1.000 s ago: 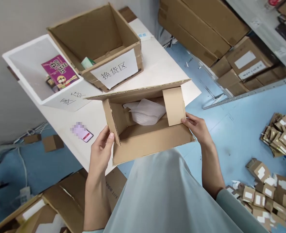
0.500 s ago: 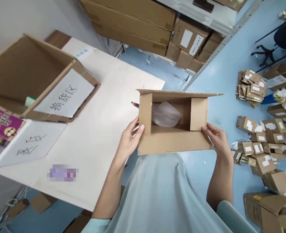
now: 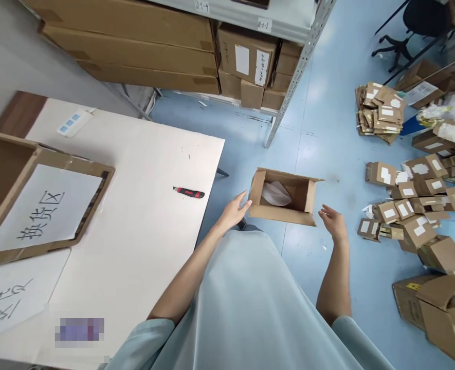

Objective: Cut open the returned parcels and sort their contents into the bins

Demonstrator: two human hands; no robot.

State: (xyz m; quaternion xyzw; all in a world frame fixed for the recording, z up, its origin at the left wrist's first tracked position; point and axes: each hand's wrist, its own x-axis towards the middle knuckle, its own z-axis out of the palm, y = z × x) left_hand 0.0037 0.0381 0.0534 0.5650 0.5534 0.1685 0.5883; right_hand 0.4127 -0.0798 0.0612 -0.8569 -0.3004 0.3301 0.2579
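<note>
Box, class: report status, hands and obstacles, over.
Left hand open beside box, contact unclear. Right hand open, apart. Box open, pale wrap inside. Knife on table, out of the way.

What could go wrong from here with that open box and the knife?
The open box might land hard or tip, spilling the whitish wrapping: the right hand is apart from it, and I can't tell whether the box rests on the floor. The red-and-black knife, near the edge of the table, could get knocked off.

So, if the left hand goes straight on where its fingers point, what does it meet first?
Probably the open box, at its left end, though it may lie below the left hand.
</note>
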